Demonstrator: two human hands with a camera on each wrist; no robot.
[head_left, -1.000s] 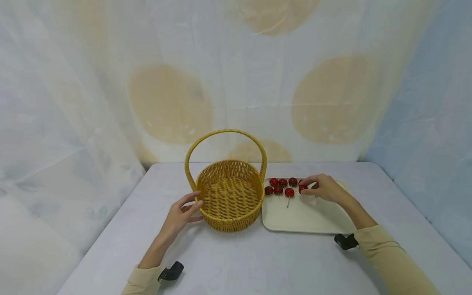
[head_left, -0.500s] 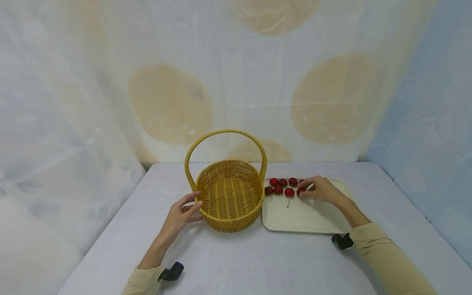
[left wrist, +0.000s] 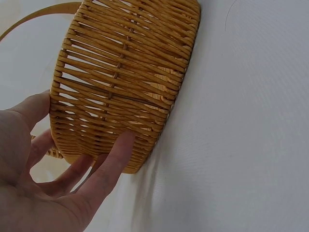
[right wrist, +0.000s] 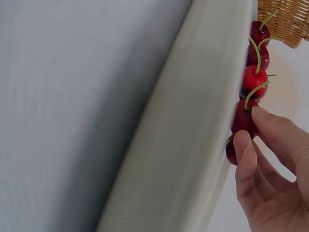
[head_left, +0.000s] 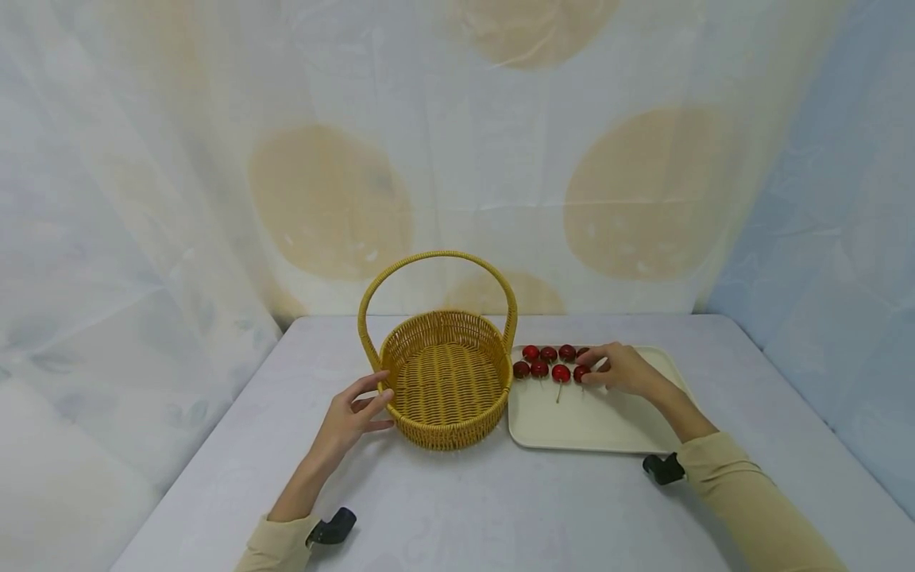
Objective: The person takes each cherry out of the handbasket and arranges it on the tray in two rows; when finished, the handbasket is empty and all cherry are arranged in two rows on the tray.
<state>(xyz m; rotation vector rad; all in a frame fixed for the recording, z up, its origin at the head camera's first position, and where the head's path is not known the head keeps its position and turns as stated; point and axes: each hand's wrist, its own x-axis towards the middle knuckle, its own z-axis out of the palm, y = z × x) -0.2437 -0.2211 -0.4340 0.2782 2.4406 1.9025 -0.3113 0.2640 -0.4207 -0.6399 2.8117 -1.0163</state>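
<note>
My right hand (head_left: 629,371) is over the cream tray (head_left: 593,423), pinching a dark red cherry (right wrist: 243,118) between thumb and fingertips. This cherry's green stem shows in the right wrist view, and it sits at the right end of the front row. Other cherries (head_left: 561,372) lie beside it in two rows along the tray's far left part. At the left, my left hand (head_left: 341,427) holds the side of a yellow wicker basket (head_left: 445,435), thumb at the rim and fingers spread along the woven outer wall (left wrist: 120,72). Nothing lies inside the basket.
The basket's tall arched handle (head_left: 443,254) stands upright over it. The basket's right side meets the tray's left edge. Both rest on a white-covered table (head_left: 500,508), with a patterned curtain (head_left: 486,159) hanging behind and at the sides.
My right hand has shifted slightly left and toward me, bringing the cherry down into line with the front row. My left hand and the basket have stayed still.
</note>
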